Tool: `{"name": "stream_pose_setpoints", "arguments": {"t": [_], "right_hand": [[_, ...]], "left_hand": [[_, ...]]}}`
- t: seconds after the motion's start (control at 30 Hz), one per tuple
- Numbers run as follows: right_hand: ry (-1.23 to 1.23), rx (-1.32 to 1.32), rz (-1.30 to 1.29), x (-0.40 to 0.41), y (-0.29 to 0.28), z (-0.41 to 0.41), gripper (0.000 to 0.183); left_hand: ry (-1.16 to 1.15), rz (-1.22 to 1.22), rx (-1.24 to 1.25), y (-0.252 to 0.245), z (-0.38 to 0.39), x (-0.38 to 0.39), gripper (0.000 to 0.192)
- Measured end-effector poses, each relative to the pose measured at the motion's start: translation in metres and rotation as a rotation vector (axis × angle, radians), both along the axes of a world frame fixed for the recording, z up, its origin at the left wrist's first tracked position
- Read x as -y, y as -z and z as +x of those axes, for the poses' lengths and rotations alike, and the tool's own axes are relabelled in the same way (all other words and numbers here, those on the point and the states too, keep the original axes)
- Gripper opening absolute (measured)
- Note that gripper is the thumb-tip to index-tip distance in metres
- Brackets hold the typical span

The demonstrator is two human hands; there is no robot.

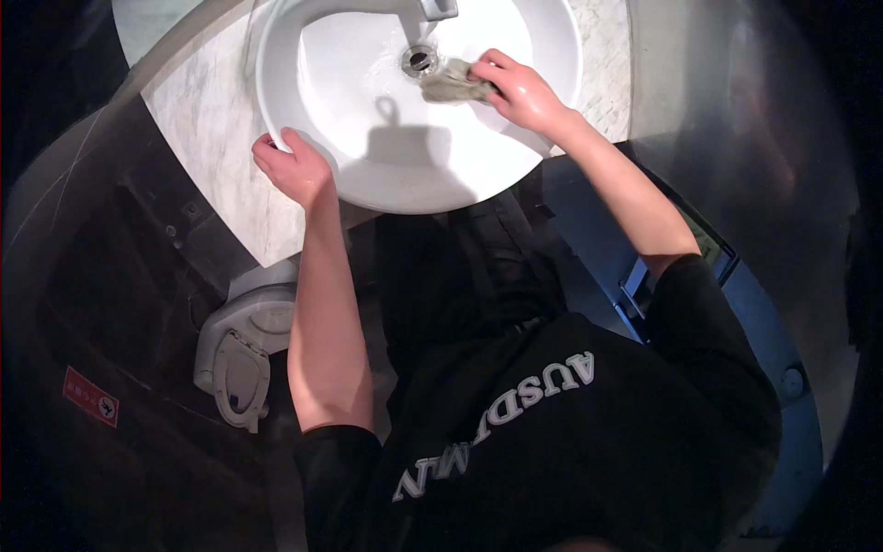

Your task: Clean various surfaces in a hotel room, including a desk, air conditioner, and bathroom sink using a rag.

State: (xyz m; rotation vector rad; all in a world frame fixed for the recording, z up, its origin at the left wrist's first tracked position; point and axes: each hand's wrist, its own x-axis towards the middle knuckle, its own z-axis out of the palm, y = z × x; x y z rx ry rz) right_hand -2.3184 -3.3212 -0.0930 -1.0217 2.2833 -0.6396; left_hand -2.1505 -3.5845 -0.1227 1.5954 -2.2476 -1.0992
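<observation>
A white washbasin (414,196) stands before me on a marble-patterned counter. My right hand (521,93) holds a wet greyish-green cloth (455,83), bunched up, against the inside of the bowl. The cloth lies just right of the metal drain (419,61). On the left, my left hand (296,165) is at the basin's outer rim, thumb over the edge and fingers curled outside it. A small dark spot shows between those fingers, too small to identify. Wet streaks glisten around the drain.
The faucet (439,8) juts over the basin's far side. Marble-patterned counter (207,172) extends to the left, its edge angled. Below left is a toilet (241,372) with its seat down, beside a dark wall bearing a red sign (91,396). A shiny wall panel (724,90) stands at right.
</observation>
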Motion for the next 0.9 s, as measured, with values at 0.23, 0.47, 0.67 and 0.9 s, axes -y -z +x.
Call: {"name": "stream_pose_setpoints", "arguments": {"t": [0.23,0.47,0.67,0.9], "right_hand": [[0.071,-0.071,0.141,-0.064,-0.075,-0.021,0.035],[-0.213,-0.28,0.545,-0.052,-0.027,-0.034,0.029],[-0.295,0.01,0.852,-0.025,-0.006,0.013,0.018],[0.036,0.371,0.613,0.018,0.008,0.102,0.033]], "left_hand": [[-0.013,-0.025,-0.02,0.003,0.0,0.001,0.037],[0.004,-0.044,-0.033,0.007,0.003,0.002,0.03],[0.017,-0.055,-0.062,0.008,0.004,0.003,0.033],[0.006,-0.043,-0.11,0.008,0.005,0.003,0.029]]}}
